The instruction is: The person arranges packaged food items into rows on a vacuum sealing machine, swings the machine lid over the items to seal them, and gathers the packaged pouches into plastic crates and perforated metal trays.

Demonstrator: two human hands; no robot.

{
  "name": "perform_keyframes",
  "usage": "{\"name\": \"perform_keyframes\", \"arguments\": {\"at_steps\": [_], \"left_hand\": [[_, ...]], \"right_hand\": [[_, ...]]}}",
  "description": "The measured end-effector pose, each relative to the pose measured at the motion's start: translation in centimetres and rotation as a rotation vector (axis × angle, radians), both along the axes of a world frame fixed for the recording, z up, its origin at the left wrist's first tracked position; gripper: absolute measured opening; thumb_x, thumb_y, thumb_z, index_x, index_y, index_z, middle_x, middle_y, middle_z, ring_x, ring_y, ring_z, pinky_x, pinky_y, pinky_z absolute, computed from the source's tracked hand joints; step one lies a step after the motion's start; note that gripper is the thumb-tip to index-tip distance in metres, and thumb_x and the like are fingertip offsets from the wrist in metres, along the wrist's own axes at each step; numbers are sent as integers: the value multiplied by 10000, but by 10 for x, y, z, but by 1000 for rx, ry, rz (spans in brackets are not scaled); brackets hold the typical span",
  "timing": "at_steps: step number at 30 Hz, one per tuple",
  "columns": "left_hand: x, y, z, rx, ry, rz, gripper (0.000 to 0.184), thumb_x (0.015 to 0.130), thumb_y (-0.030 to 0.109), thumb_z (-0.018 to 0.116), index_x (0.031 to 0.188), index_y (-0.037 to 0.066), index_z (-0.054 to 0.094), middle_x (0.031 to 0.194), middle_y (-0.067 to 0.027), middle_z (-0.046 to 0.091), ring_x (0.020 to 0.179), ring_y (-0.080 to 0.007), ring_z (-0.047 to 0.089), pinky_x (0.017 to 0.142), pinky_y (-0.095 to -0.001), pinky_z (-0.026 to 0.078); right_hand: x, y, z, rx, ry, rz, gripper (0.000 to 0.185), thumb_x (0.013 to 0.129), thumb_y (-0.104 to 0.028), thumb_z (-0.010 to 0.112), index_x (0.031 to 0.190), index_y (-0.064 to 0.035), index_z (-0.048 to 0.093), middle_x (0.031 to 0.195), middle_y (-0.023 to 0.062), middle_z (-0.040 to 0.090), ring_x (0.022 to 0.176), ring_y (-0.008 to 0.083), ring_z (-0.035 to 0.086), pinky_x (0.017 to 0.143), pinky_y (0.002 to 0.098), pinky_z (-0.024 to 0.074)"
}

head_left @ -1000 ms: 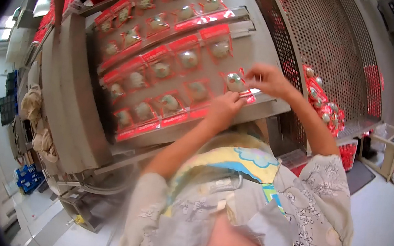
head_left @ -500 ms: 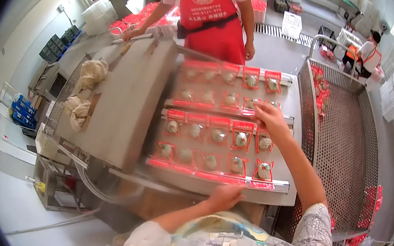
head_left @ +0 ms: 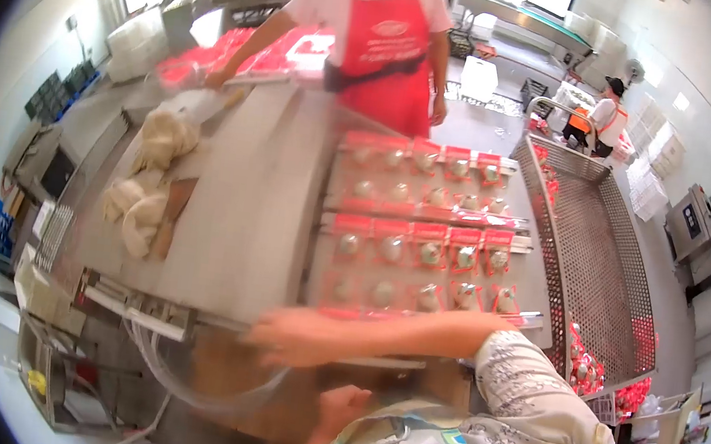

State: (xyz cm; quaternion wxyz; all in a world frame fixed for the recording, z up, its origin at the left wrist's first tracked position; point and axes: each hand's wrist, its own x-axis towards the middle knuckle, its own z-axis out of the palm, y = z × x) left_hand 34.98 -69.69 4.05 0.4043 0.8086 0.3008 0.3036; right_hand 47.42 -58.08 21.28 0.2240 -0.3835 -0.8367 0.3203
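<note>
Rows of red-edged clear pouches (head_left: 465,258), each with a pale greenish, egg-like lump inside, lie flat on a metal machine bed (head_left: 534,284) in front of me. Sealing bars run along the rows. My right hand (head_left: 297,336) is stretched across to the left, below the near row, in front of the machine's front edge. It is smeared by motion, so its fingers and anything in them do not show clearly. Close to my body, below the right forearm, my left hand (head_left: 342,405) is held with its fingers curled and nothing visible in them.
A large grey lid (head_left: 241,181) stands left of the pouches, with crumpled cloths (head_left: 143,214) beside it. Across the machine stands a person in a red apron (head_left: 386,48), one hand at the lid's far end. A perforated metal cart (head_left: 604,261) stands at the right. Another person (head_left: 603,119) works farther back.
My right hand has swept from the far rows down and left to the machine's front edge. My left hand has drawn back toward my body. The view has shifted.
</note>
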Motion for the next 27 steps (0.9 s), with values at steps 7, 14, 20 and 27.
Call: {"name": "perform_keyframes", "arguments": {"at_steps": [7,14,20,27], "left_hand": [[-128,9,-9,-45,-45,543,171,880,210,589,780,83,645,663,-102,615,566,-273,592,558,-351,474],[-173,4,8,-198,-50,706,207,919,193,512,828,72,652,634,-84,597,544,-207,588,531,-325,463],[-188,13,36,116,-93,790,254,964,180,454,1016,-1,623,657,-5,569,543,-59,490,495,-202,393],[-221,75,168,450,-194,1024,262,973,118,453,1170,-32,537,798,-52,568,698,-100,488,624,-228,422]], "right_hand": [[-198,108,-57,375,-38,-2,654,736,-218,699,1272,27,414,1136,196,506,1060,345,531,835,435,477],[-230,141,-67,47,-221,-219,392,719,-220,718,966,14,522,832,169,650,790,322,652,666,425,512],[-209,122,-36,65,-265,-235,286,792,-203,637,958,5,532,876,200,661,845,368,645,728,449,499],[-149,69,46,148,-237,-235,287,746,-172,647,953,6,556,877,190,662,839,342,645,722,426,501]]}}
